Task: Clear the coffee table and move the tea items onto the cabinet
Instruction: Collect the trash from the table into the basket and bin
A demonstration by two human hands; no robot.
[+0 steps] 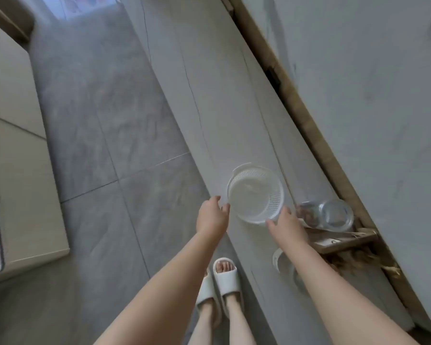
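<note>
Round white perforated basket (255, 195) upright on the long pale cabinet top (209, 95), mouth facing up, no long axis of its own, small handle tab at the far rim. Left hand (211, 215) at the near-left rim, fingers loosely extended, tips just touching or a hair off; cannot tell which. Right hand (285, 224) at the near-right rim, fingers relaxed against the wall. Glass jar (330, 215) lying on its side just right of the basket, mouth pointing right, on a wooden tray (343, 241).

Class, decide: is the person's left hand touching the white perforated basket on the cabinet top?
Cannot tell. In the head view the left hand reaches the rim of the white perforated basket, but motion blur hides whether its fingertips meet it.
</note>
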